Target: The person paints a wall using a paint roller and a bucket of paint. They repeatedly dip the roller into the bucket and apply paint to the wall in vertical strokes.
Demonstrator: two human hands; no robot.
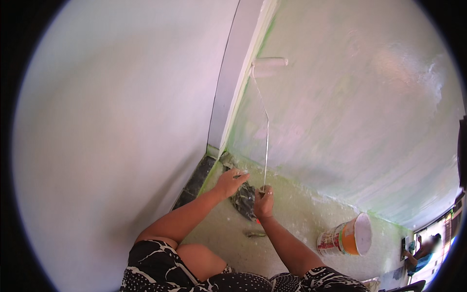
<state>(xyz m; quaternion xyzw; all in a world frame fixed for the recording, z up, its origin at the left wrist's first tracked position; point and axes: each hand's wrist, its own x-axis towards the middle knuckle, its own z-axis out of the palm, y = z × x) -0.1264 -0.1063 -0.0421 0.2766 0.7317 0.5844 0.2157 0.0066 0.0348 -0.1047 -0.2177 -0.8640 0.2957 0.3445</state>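
My right hand point(264, 201) is closed around the lower end of a paint roller. The thin metal rod point(267, 142) rises from that fist to a pale roller sleeve point(270, 62), which lies against the green-and-white wall point(328, 109) beside its left edge. My left hand point(232, 181) is raised to the left of the roller rod, fingers loosely curled and apart, with nothing seen in it. Below and between both hands, a crumpled dark plastic sheet or bag point(243, 200) lies on the floor.
A paint-smeared bucket point(344, 235) stands on the floor at the right. Near my right forearm lies a small greenish object point(255, 233). A smooth pale surface point(109, 109) fills the left side. Another person point(419, 257) is at the far right, by a bright opening.
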